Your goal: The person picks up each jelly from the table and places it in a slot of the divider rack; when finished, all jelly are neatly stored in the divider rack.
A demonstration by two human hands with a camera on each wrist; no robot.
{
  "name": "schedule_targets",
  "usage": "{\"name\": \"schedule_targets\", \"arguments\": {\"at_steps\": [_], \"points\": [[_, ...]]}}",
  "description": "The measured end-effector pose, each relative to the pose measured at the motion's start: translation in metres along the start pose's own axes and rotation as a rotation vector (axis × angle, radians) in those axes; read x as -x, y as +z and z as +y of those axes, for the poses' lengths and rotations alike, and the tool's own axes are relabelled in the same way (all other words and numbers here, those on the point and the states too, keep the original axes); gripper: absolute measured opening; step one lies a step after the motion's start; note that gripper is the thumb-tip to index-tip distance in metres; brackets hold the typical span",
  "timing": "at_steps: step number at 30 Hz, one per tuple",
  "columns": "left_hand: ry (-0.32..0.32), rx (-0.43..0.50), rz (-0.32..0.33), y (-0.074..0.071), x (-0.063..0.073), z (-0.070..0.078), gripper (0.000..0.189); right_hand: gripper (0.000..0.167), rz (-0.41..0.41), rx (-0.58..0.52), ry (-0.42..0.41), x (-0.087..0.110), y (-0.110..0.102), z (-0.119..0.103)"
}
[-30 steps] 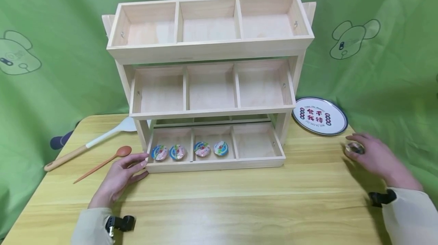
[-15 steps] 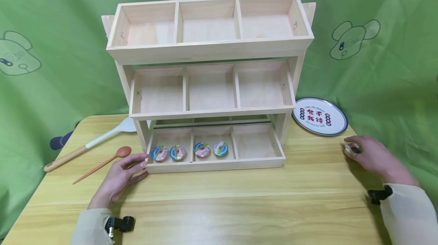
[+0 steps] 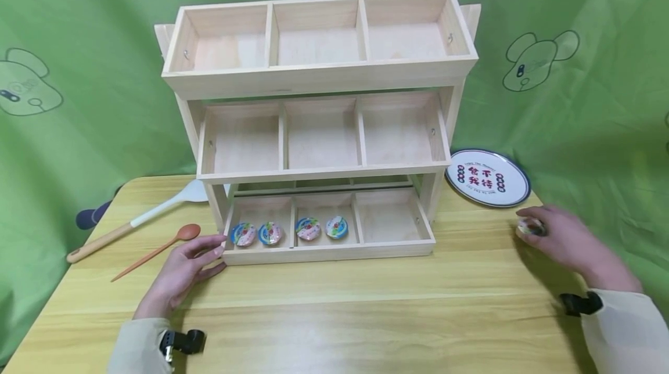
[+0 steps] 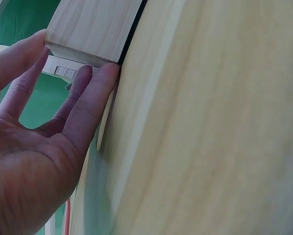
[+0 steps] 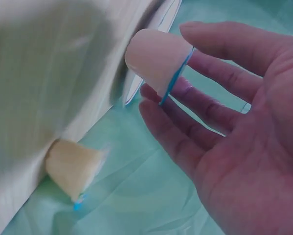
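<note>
In the head view, my left hand (image 3: 180, 272) is at the left front corner of the wooden rack's bottom tray (image 3: 334, 252). The left wrist view shows its fingertips gripping the end of the tray's front board (image 4: 90, 32) at the upper and lower edges. At the right, my right hand (image 3: 564, 240) holds a small jelly cup (image 5: 153, 58) by its rim, between thumb and fingers, low over the table. A second jelly cup (image 5: 73, 166) stands beyond it near the table edge, seen only in the right wrist view. Several foil-lidded cups (image 3: 308, 228) lie in the tray's left and middle compartments.
The rack's middle tier (image 3: 324, 173) and top tier (image 3: 319, 79) overhang the bottom tray. An oval plate (image 3: 481, 197) lies right of the rack. A white spatula (image 3: 157, 211) and an orange spoon (image 3: 188, 231) lie on the left. A green curtain (image 3: 575, 101) hangs behind the table.
My right hand has shifted slightly left, with the jelly cup between its fingers. The left hand stays at the tray corner, and the lidded cups have not moved.
</note>
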State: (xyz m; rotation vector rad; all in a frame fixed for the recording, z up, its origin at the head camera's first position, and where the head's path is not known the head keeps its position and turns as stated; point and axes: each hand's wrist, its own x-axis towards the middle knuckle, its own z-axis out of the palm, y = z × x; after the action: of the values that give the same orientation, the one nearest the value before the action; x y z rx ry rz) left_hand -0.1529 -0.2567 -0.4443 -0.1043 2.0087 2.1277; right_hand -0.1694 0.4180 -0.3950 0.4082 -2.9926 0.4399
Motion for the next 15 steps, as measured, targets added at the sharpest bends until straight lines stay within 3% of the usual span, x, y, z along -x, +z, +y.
{"name": "schedule_targets", "arguments": {"at_steps": [7, 15], "points": [[-0.015, 0.0, -0.007, 0.0, -0.001, 0.0, 0.041, 0.043, 0.007, -0.005, -0.054, 0.002, 0.001, -0.014], [-0.008, -0.009, -0.012, -0.001, 0.0, 0.0, 0.043, 0.04, -0.044, -0.047, -0.034, 0.001, 0.003, -0.029]]}}
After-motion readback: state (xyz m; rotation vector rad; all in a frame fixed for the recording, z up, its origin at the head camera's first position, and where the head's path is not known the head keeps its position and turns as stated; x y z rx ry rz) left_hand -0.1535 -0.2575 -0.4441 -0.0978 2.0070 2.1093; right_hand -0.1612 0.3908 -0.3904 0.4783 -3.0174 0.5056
